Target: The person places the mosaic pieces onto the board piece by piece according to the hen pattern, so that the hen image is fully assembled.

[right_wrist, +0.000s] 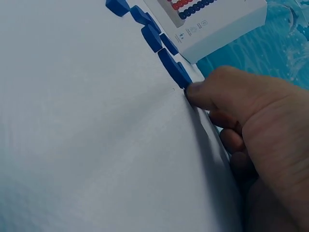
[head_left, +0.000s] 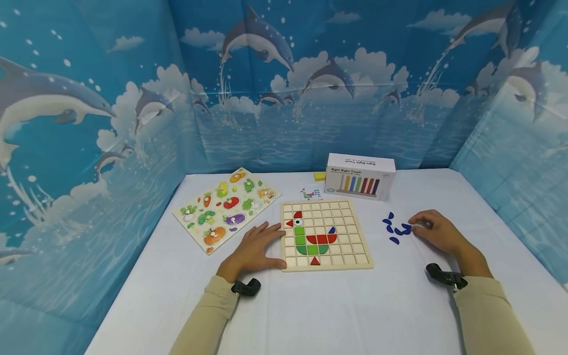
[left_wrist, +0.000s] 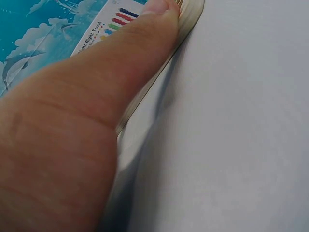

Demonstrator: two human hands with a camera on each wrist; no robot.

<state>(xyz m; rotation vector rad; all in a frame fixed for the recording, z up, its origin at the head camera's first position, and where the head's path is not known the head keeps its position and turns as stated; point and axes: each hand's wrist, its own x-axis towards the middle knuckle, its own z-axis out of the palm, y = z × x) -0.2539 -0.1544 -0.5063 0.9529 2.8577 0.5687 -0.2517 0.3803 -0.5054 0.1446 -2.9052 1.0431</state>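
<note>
Left hand flat on the bench, fingers straight, grip wide and holding nothing, fingertips against the left edge of the wooden grid board; thumb along that edge in the left wrist view. On the board, a bird figure in red, green and blue tiles. Right hand well right of the board, fingers curled, fingertip touching the nearest of the blue pieces scattered on the bench between board and hand; cannot tell whether that piece is pinched. Behind the board, a white box with a small card beside it; left of the board, a vegetable puzzle.
</note>
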